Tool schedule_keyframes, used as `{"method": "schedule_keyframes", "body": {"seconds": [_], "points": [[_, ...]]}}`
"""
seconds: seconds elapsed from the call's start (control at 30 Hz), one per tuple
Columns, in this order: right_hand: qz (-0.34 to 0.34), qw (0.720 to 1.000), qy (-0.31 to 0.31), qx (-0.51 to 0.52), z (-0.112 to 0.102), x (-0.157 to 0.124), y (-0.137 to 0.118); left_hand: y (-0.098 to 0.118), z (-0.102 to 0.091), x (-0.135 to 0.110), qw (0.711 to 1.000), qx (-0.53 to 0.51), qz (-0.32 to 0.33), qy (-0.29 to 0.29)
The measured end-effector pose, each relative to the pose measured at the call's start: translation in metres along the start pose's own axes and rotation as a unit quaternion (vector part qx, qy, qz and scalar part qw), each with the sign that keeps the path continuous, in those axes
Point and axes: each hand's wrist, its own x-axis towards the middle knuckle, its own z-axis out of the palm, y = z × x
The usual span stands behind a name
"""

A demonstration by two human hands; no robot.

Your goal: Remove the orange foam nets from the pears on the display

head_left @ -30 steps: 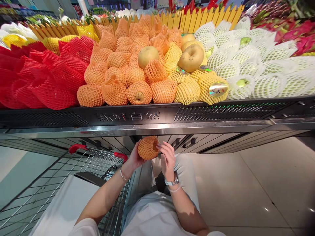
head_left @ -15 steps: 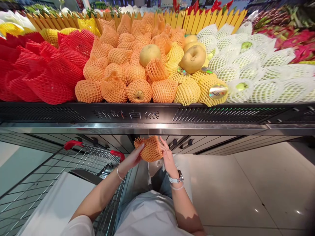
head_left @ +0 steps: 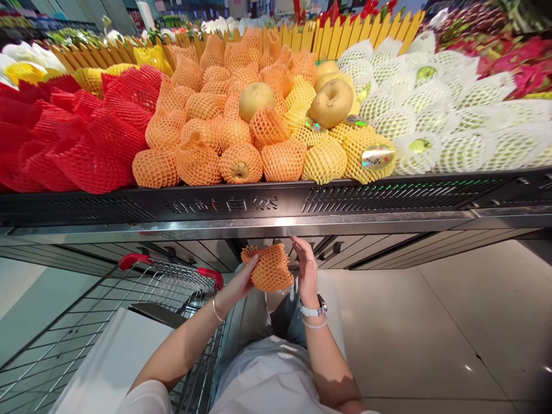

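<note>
Left of the person's left hand, a wire shopping cart stands near; that hand grips an orange foam net, its contents hidden. The open right hand, fingers raised, is just beside the net. Above both hands, foam-netted pears fill a display shelf; tiled floor spreads right.

Inside of the orange foam net hidden by its mesh

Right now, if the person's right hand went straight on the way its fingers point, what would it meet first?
The right hand would probably meet the steel ledge under the fruit display, though depth is unclear.
</note>
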Motion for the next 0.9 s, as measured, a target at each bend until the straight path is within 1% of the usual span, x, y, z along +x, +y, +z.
{"method": "schedule_keyframes", "body": {"seconds": [0.03,0.1,0.17,0.2,0.23,0.3,0.37,0.43,0.47,0.5,0.53,0.57,0.63,0.7,0.77,0.83,0.9], "points": [[0.008,1.000,-0.008,0.026,0.000,-0.001,0.002,0.001,0.001,-0.002,1.000,0.000,0.003,0.006],[0.033,0.995,-0.081,0.053,0.000,-0.002,0.004,0.002,0.002,-0.003,1.000,0.004,0.004,0.016],[0.044,0.989,-0.137,0.046,0.001,-0.005,0.008,0.003,0.001,-0.004,1.000,0.023,-0.004,0.015],[0.041,0.988,-0.145,0.037,0.002,-0.006,0.011,0.003,0.001,-0.003,0.999,0.037,-0.008,0.011],[0.033,0.989,-0.141,0.033,0.004,-0.008,0.014,0.004,-0.001,-0.003,0.999,0.049,-0.011,0.000],[0.026,0.993,-0.108,0.037,0.010,-0.011,0.022,0.004,-0.004,-0.002,0.997,0.063,-0.006,-0.032],[0.053,0.996,-0.041,0.065,0.018,-0.014,0.032,0.004,-0.008,-0.001,0.995,0.069,0.003,-0.070],[0.122,0.984,0.044,0.121,0.024,-0.016,0.043,0.002,-0.012,-0.001,0.992,0.080,0.013,-0.099],[0.163,0.971,0.083,0.155,0.025,-0.016,0.048,0.001,-0.013,-0.001,0.990,0.091,0.023,-0.105],[0.202,0.954,0.110,0.192,0.024,-0.016,0.053,-0.001,-0.013,-0.002,0.987,0.108,0.040,-0.108],[0.233,0.938,0.118,0.226,0.022,-0.015,0.058,-0.002,-0.012,-0.003,0.983,0.131,0.066,-0.110],[0.253,0.927,0.111,0.253,0.019,-0.015,0.062,-0.002,-0.010,-0.004,0.976,0.162,0.097,-0.111],[0.268,0.917,0.080,0.285,0.011,-0.013,0.068,-0.003,-0.005,-0.008,0.952,0.228,0.173,-0.103],[0.269,0.916,0.052,0.292,0.006,-0.013,0.073,-0.005,0.000,-0.011,0.921,0.280,0.257,-0.083],[0.275,0.919,0.037,0.281,0.008,-0.016,0.076,-0.009,0.003,-0.011,0.892,0.317,0.315,-0.061],[0.283,0.921,0.017,0.265,0.018,-0.023,0.077,-0.015,0.003,-0.009,0.880,0.345,0.323,-0.050],[0.285,0.924,0.008,0.255,0.032,-0.032,0.074,-0.021,0.002,-0.008,0.888,0.340,0.308,-0.045]]}}
